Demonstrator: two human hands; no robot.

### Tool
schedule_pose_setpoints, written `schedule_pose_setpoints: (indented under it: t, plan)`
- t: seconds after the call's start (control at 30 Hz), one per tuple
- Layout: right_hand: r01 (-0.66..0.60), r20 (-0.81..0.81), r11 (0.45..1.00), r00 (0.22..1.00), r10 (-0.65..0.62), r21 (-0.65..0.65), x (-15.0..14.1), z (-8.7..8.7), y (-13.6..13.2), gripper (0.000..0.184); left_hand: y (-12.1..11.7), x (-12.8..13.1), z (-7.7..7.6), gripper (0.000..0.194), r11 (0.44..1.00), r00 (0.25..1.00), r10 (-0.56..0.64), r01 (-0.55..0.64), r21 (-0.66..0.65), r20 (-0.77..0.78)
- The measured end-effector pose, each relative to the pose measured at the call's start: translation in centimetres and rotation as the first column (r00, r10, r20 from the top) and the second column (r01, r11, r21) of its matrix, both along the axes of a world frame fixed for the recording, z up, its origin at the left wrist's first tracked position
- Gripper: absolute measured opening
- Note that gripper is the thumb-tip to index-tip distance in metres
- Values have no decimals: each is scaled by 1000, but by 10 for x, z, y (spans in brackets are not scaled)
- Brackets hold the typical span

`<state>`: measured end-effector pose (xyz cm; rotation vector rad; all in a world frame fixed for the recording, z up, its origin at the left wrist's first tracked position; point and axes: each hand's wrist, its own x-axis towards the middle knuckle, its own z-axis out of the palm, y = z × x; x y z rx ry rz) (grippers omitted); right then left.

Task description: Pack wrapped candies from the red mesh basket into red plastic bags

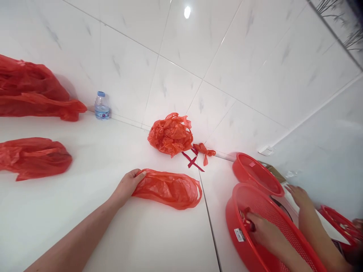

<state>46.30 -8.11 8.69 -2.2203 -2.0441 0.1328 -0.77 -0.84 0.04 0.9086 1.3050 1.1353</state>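
Observation:
My left hand [129, 185] reaches out over the white surface. Its fingers are closed on the end of a flat red plastic bag [170, 189] that lies on the surface. My right hand [262, 231] is inside a red mesh basket [241, 211] at the lower right, its fingers pinched on a small red piece that I cannot make out. Beyond the flat bag sits a crumpled red bag [171, 134]. Next to that bag lie a red ribbon bow [203, 150] and dark red ribbon strips [193, 160].
Another person's hand [297, 194] rests to the right of a second red basket [256, 173], and a third basket [338, 223] stands further right. More red bags lie at the far left [34, 156] and the upper left [31, 88]. A small water bottle [101, 105] stands against the tiled wall.

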Motion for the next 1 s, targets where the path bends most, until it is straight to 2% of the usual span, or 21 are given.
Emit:
schedule_pose_setpoints:
  t: [0.07,0.17,0.33,0.43,0.5,0.6,0.73,0.8,0.87,1.0]
  plan:
    - [-91,165,996,982,88,6,-3,11,2,18,0,0,-1,41,1000,1000,1,-1,1,0]
    - [-165,278,980,952,128,114,-28,28,2,21,0,0,-2,40,1000,1000,4,-5,5,11]
    - [-287,273,946,932,239,150,-101,48,4,8,-1,0,-2,39,1000,1000,-2,1,13,15]
    - [-349,188,928,928,322,133,-142,49,10,6,-1,0,1,40,1000,1000,-9,9,6,2]
    - [-402,118,908,914,389,117,-166,42,14,8,-2,0,2,39,1000,1000,-15,16,8,-6]
    - [-507,41,852,862,506,130,-197,23,23,12,-2,0,3,39,1000,1000,-10,10,20,-17]
    - [-568,99,795,822,560,213,-226,-7,43,22,-1,0,2,38,1000,1000,3,-2,25,-19]
    - [-573,142,782,819,556,246,-234,-20,54,29,-2,0,1,38,1000,1000,-1,1,29,8]
    - [-590,134,775,807,576,225,-237,-30,64,37,-2,-1,1,39,999,1000,-4,3,38,27]
    - [-646,-19,751,756,654,132,-231,-39,67,51,-3,-2,-1,38,999,1000,-1,0,42,15]
